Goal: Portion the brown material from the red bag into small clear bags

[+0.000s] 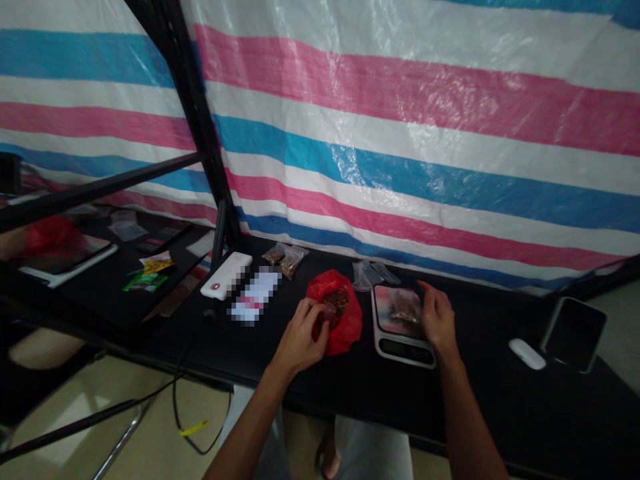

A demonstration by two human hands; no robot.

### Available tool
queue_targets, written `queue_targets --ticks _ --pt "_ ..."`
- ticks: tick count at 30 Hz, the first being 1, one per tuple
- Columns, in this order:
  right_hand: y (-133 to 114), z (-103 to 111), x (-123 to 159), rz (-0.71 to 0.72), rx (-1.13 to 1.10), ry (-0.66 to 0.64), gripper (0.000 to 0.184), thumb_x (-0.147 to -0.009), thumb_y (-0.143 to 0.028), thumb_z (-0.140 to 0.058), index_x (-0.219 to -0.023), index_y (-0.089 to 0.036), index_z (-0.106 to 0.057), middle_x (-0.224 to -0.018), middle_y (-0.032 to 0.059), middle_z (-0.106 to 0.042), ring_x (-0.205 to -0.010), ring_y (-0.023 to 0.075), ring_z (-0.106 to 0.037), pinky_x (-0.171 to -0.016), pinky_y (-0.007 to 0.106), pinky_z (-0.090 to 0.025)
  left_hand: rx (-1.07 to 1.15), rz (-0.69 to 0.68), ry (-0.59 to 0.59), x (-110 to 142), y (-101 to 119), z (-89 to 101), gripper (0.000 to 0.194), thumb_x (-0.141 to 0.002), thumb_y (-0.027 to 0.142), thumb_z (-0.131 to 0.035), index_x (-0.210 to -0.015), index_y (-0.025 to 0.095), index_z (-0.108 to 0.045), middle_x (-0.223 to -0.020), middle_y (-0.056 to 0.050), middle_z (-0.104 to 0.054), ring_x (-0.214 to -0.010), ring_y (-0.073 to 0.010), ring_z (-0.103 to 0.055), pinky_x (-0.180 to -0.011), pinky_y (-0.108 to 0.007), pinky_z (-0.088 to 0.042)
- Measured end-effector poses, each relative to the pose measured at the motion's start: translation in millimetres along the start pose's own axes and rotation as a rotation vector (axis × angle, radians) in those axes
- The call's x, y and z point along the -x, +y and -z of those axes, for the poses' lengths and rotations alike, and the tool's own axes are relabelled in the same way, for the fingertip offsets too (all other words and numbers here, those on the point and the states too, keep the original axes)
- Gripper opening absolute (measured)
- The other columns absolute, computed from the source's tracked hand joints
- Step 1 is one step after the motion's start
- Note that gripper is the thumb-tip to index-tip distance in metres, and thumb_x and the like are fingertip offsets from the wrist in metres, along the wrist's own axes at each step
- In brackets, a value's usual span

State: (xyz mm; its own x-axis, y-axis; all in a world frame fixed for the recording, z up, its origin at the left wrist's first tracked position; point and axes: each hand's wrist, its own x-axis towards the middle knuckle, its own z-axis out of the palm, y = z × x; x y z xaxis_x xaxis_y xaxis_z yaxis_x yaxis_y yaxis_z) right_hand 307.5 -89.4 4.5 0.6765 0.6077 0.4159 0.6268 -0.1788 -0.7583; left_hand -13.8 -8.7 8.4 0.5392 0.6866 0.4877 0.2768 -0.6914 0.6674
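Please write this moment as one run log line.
left hand: at mouth of red plastic bag | right hand: at edge of digital scale | on scale: clear bag of brown pieces

On the long table [320,380], my left hand [300,337] holds the mouth of the crumpled plastic bag [337,313], just left of the flat digital kitchen scale [400,350] beside my right hand [439,317]. Small clear plastic bags [370,275] lie behind the scale, a rectangular power bank [226,275] further left, and an oval computer mouse [527,353] further right.

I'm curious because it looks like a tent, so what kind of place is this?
It looks like a makeshift packing workspace, though I can't be sure. A striped tarp hangs behind a black table, which holds a digital scale and small clear bags.
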Motion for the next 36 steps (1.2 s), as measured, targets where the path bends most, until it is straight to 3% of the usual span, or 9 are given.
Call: queue_targets --ticks 6,10,20,30,36 --pt "17.9 -11.5 -2.3 -0.078 -0.048 0.028 0.059 -0.093 -0.059 -0.032 -0.109 -0.019 -0.072 -0.103 0.0109 -0.069 -0.097 0.0258 -0.063 -0.09 0.042 -0.049 0.066 0.013 0.03 -0.5 -1.7 -1.2 0.018 -0.092 0.014 -0.051 -0.106 0.023 -0.057 -0.107 -0.007 -0.058 -0.103 -0.0216 -0.06 -0.094 -0.035 -0.051" --pt "17.2 -18.4 0.7 -0.078 -0.074 0.028 0.058 -0.094 -0.058 -0.032 -0.111 -0.018 -0.071 -0.1 0.0099 -0.068 -0.083 0.022 -0.065 -0.079 0.037 -0.052 0.059 -0.002 0.017 -0.3 -2.1 -1.7 0.016 -0.093 0.014 -0.05 -0.105 0.022 -0.057 -0.106 -0.007 -0.058 -0.102 -0.0207 -0.06 -0.093 -0.035 -0.051" --pt "-7.2 -8.7 6.3 0.096 0.044 0.171 0.043 -0.093 -0.045 -0.039 -0.103 -0.016 -0.07 -0.108 0.0156 -0.068 -0.108 0.0298 -0.059 -0.101 0.049 -0.04 -0.153 -0.084 0.206 3.2 -3.9 0.4 0.016 -0.089 0.011 -0.054 -0.1 0.02 -0.06 -0.101 -0.008 -0.058 -0.099 -0.024 -0.055 -0.086 -0.038 -0.05" --pt "-17.8 -7.7 9.5 0.168 0.149 0.266 0.032 -0.09 -0.033 -0.042 -0.097 -0.017 -0.069 -0.102 0.0151 -0.07 -0.103 0.03 -0.061 -0.095 0.047 -0.042 -0.18 -0.096 0.171 1.7 -6.3 -3.1 0.015 -0.089 0.01 -0.053 -0.097 0.021 -0.06 -0.1 -0.008 -0.057 -0.097 -0.0238 -0.054 -0.084 -0.038 -0.05" --pt "-21.8 -5.6 10.2 0.184 0.198 0.251 0.033 -0.091 -0.035 -0.042 -0.097 -0.017 -0.069 -0.099 0.014 -0.071 -0.097 0.0289 -0.063 -0.091 0.044 -0.042 -0.182 -0.104 0.187 1.1 -6.6 -3.2 0.017 -0.087 0.008 -0.052 -0.096 0.021 -0.06 -0.1 -0.007 -0.057 -0.096 -0.0234 -0.055 -0.082 -0.037 -0.051"
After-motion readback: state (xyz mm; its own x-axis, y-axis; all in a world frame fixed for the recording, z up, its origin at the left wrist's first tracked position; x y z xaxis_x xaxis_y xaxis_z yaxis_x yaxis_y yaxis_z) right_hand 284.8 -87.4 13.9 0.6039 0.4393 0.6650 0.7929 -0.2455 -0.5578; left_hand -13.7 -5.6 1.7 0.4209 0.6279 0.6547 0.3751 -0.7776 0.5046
